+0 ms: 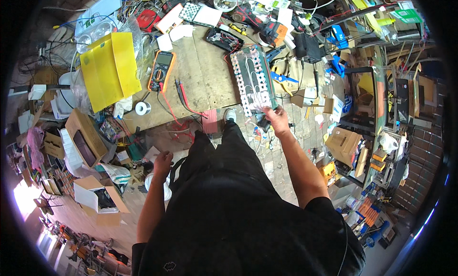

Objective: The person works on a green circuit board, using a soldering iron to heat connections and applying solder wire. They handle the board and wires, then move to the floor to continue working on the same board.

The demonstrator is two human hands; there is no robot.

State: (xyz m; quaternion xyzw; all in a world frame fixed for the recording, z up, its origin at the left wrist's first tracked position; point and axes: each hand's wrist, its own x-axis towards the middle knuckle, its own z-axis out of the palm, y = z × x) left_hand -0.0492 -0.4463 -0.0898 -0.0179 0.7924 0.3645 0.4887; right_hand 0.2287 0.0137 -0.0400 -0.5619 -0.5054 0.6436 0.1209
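My right hand (275, 116) grips the near end of a long battery pack (250, 78), lined with pale cell holders and white wires, at the bench's front edge. My left hand (163, 162) hangs below the bench with loosely bent fingers, apparently empty. An orange digital multimeter (161, 71) lies left of centre, with red and black probes (183, 97) beside it and a white-wrapped spool (142, 107) below it. Blue-handled pliers (285, 78) lie right of the pack, and an open black casing with wires (224, 38) lies beyond it.
The wooden bench (200, 61) carries a yellow sheet (108, 71), power tools (272, 33), a black boxy device (307, 48) and clutter along the back. Cardboard boxes (341, 145) stand at the right and more (86, 138) at the left. The floor (267, 166) is strewn with scraps.
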